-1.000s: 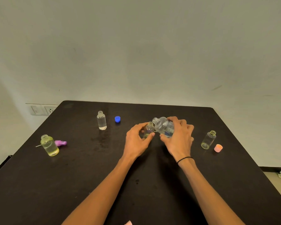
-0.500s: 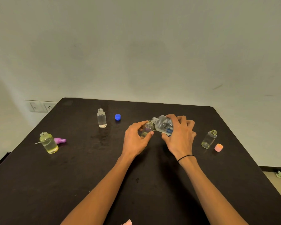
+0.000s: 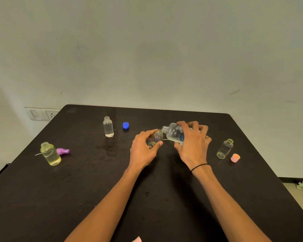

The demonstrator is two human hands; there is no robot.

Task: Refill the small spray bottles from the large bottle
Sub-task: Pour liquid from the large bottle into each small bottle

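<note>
The small spray bottle point(image 3: 156, 137) is pinched upright on the counter point(image 3: 164, 198) by the left hand point(image 3: 143, 149). The large bottle point(image 3: 173, 132), clasped in the right hand's point(image 3: 193, 145) curled grip, is tipped, its neck just above the small mouth. A slow tilt is advised, mouths kept aligned. Open room lies nearer; bottles stand well apart either side.

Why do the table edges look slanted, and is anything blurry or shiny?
Head view: the wide lens splays the table edges outward; the light is dim and even, with soft shadows under the hands; the clear bottles show faint glints, no harsh glare; the small bottle at the left hand looks slightly soft.
</note>
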